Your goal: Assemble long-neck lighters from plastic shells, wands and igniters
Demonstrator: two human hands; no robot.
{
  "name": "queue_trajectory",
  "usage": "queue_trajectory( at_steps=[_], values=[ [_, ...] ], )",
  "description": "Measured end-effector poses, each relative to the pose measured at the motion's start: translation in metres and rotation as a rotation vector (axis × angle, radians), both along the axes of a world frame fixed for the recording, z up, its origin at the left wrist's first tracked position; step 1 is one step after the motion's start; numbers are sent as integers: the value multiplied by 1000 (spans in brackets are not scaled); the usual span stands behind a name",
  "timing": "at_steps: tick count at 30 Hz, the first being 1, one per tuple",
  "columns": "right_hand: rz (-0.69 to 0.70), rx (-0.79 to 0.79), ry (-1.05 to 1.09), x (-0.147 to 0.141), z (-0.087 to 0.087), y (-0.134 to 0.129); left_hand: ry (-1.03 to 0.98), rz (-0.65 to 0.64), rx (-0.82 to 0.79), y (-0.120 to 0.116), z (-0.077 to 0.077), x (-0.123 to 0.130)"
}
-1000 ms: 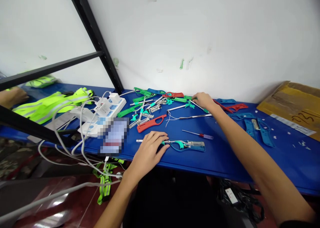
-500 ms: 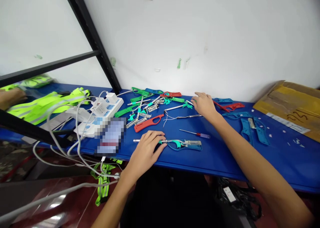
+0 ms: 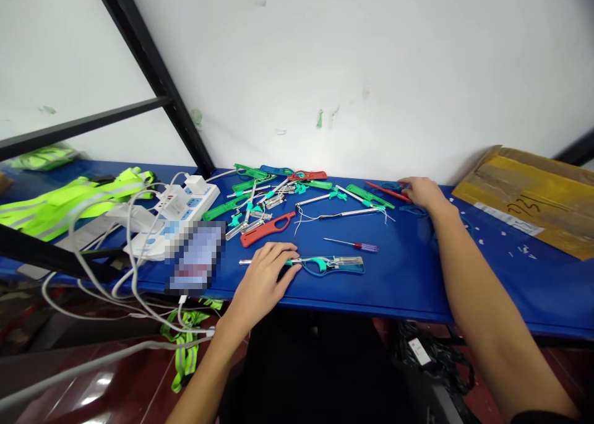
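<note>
An opened stick lighter (image 3: 341, 263) lies near the table's front edge, its blue half shell holding a clear tank, a turquoise trigger and a metal tube. My left hand (image 3: 269, 272) is closed over the tube, fingers curled round it. At the back right, my right hand (image 3: 424, 194) reaches down among loose shell halves with bent fingers. Its fingertips are at the end of a red shell half (image 3: 387, 192), beside a blue shell half (image 3: 414, 210). What they grip is hidden. A screwdriver (image 3: 357, 246) with a purple handle lies between the hands.
Several lighter parts lie at the back, with a red shell half (image 3: 264, 229) in front. To the left are a phone (image 3: 199, 257), a cabled power strip (image 3: 199, 204) and yellow reflective straps (image 3: 69, 198). A taped carton (image 3: 533, 201) stands right.
My right hand has moved right from the metal tubes to the loose shell halves, uncovering a green half shell. My left hand stays on the lighter. The view has shifted slightly right.
</note>
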State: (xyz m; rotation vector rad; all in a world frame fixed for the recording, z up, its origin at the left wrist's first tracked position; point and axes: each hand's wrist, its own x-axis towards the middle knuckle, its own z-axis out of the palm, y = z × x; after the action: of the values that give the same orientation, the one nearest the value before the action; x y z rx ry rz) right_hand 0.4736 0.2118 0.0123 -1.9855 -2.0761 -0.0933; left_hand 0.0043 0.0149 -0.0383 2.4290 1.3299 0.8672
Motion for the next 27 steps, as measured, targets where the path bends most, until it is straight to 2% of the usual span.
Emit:
queue_trajectory(
  at_steps=[3, 8, 10, 12, 14, 15, 19, 22, 25, 27],
  values=[
    [-37, 6, 33, -5, 7, -2, -7, 0, 9, 0, 0, 0],
    [-41, 184, 175, -30, 37, -12, -5, 4, 16, 0, 0, 0],
    [13, 199, 241, -51, 46, -27, 0, 7, 14, 0, 1, 0],
    [111, 171, 293, -77, 49, -53, 3, 6, 11, 0, 1, 0],
    [245, 123, 333, -105, 45, -91, 5, -1, 4, 0, 2, 0],
    [369, 90, 382, -118, 41, -113, 6, -6, 0, 0, 2, -1],
    [666, -52, 395, -158, 17, -186, 14, -16, 5, 0, 3, -1],
    [703, -23, 352, -170, -5, -208, 32, -8, 7, 0, 4, 0],
    [648, 53, 359, -169, -22, -210, 39, -8, -3, 1, 5, 1],
    [580, 114, 388, -163, -27, -209, 35, -21, -20, 3, 7, 2]
  ],
)
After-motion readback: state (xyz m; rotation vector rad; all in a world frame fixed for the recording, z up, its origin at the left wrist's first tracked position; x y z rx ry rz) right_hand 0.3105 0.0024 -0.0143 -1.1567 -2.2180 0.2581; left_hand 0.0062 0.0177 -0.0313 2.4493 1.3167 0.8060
